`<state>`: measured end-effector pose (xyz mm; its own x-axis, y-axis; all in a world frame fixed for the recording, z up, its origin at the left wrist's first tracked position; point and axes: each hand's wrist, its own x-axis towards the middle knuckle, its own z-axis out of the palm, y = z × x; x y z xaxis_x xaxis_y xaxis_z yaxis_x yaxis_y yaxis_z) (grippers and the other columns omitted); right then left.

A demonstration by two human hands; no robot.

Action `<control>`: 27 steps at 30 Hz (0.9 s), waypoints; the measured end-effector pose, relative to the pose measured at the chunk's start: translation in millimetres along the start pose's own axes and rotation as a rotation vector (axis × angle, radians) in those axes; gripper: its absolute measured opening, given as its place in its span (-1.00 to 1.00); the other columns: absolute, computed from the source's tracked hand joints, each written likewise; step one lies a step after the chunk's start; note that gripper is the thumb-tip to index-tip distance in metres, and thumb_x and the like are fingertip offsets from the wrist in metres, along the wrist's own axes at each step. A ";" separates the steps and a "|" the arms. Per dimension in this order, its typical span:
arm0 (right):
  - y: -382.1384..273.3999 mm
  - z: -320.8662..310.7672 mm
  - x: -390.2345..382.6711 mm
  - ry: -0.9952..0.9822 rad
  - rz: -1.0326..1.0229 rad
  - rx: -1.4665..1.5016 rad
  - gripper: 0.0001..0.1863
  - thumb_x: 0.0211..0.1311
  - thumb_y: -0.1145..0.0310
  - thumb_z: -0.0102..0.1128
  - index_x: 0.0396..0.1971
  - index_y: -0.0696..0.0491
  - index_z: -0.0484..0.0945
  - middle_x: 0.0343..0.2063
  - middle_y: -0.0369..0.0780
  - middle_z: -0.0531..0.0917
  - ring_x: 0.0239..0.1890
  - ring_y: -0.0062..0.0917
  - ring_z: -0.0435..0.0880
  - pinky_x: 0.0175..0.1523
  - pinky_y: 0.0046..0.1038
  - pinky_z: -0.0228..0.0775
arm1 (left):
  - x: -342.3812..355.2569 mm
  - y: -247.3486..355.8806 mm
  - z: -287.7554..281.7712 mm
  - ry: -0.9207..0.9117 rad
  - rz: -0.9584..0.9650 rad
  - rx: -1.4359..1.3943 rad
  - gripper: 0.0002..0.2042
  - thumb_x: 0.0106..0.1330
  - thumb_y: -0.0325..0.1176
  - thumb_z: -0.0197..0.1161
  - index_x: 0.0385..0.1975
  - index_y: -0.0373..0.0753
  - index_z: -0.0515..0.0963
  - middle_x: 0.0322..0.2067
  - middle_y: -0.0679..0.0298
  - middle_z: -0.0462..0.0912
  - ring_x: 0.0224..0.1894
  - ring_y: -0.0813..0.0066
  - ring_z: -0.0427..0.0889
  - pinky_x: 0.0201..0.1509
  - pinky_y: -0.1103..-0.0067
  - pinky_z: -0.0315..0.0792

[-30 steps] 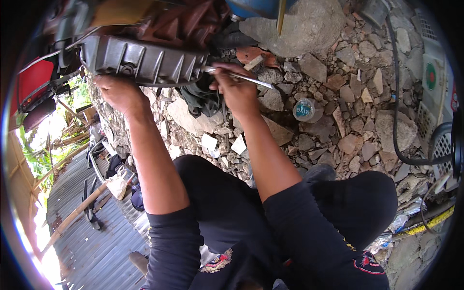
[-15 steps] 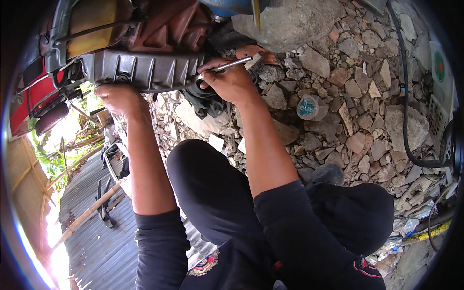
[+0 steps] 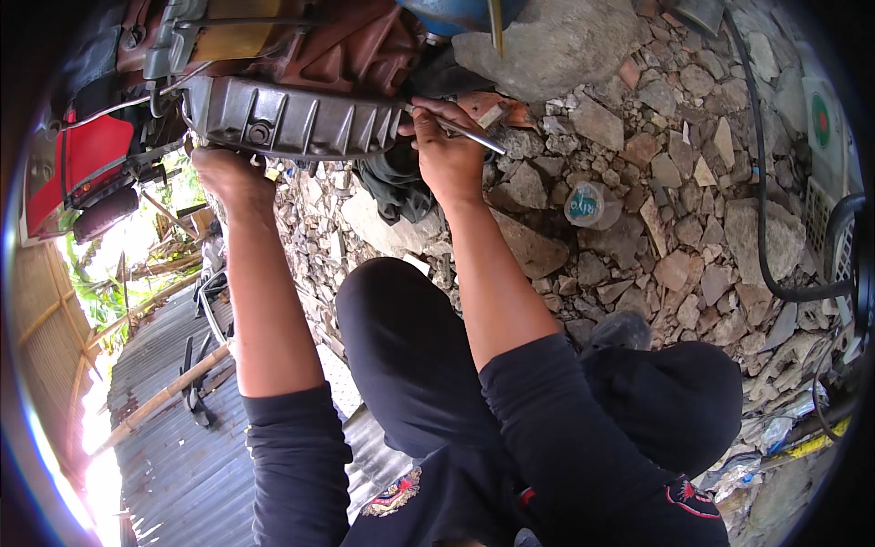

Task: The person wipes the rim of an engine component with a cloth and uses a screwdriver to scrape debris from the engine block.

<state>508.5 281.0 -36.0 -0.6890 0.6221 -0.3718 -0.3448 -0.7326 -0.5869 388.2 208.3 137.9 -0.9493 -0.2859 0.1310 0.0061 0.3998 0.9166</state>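
A grey ribbed metal pan (image 3: 310, 118) with a round plug on its side is fixed beneath a reddish-brown engine casing (image 3: 342, 59), at the top left. My right hand (image 3: 448, 155) is by the pan's right end, fingers closed round a slim silver rod-like tool (image 3: 476, 139). One end of the rod sticks out to the right; the other reaches the pan's edge, and its tip is hidden. Below the pan's left end, my left hand (image 3: 235, 182) is curled closed near the rim. Whatever its fingers may hold cannot be made out.
Broken stones cover the ground, with a large rock (image 3: 556, 50) beside the engine. A clear plastic cup (image 3: 586, 205) lies among them. A black hose (image 3: 761, 182) runs down the right side. Corrugated metal sheeting (image 3: 173, 438) and a bamboo pole (image 3: 159, 406) lie at left.
The rod has swung from pointing slightly up to pointing down to the right. My left hand has dropped slightly from the pan's rim. The whole view has shifted a little.
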 end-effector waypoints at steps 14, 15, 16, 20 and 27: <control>-6.1 1.5 25.1 -0.222 0.211 0.180 -0.78 0.36 0.43 0.19 -0.09 0.22 0.57 -0.29 -0.17 0.71 -0.49 -0.58 0.68 -0.45 -0.66 0.45 | 38.3 -17.8 8.7 -0.010 0.389 2.189 -0.67 0.44 -0.26 -0.07 0.05 -0.30 0.45 -0.07 0.11 0.63 -0.03 0.28 0.67 0.02 0.49 0.55; 1.7 5.1 25.0 -0.203 0.154 0.095 -0.78 0.35 0.44 0.20 -0.09 0.23 0.58 -0.29 -0.17 0.71 -0.49 -0.58 0.67 -0.43 -0.65 0.48 | 61.4 -33.9 -12.3 0.093 0.437 2.170 -0.67 0.45 -0.26 -0.07 0.05 -0.30 0.46 -0.07 0.14 0.63 -0.03 0.28 0.68 0.01 0.49 0.56; 10.6 11.6 21.0 -0.189 0.110 0.015 -0.78 0.35 0.45 0.20 -0.09 0.23 0.58 -0.29 -0.17 0.71 -0.49 -0.59 0.67 -0.40 -0.63 0.51 | 85.1 -48.6 -44.0 0.203 0.474 2.163 -0.68 0.45 -0.26 -0.06 0.05 -0.29 0.46 -0.06 0.17 0.63 -0.03 0.28 0.68 0.00 0.49 0.56; -11.5 22.3 24.5 -0.135 0.088 -0.047 -0.82 0.32 0.49 0.21 -0.14 0.24 0.59 -0.31 -0.18 0.70 -0.48 -0.62 0.65 -0.36 -0.61 0.54 | 71.3 -49.5 -23.4 0.188 0.303 2.029 -0.63 0.44 -0.23 -0.01 0.12 -0.32 0.41 -0.01 0.11 0.57 -0.04 0.29 0.69 -0.06 0.50 0.59; -9.0 14.3 23.1 -0.191 0.107 -0.041 -0.84 0.32 0.48 0.21 -0.15 0.20 0.62 -0.34 -0.19 0.72 -0.52 -0.66 0.60 -0.44 -0.67 0.48 | 51.6 -25.3 -10.8 0.032 0.292 2.158 -0.36 0.40 -0.21 0.09 0.32 -0.58 0.12 0.22 -0.12 0.38 0.01 0.32 0.66 -0.04 0.59 0.59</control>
<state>486.6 298.1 -29.0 -0.8298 0.4751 -0.2929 -0.2397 -0.7772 -0.5818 342.4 174.0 125.5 -0.9831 -0.0532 0.1750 -0.1774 0.5088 -0.8424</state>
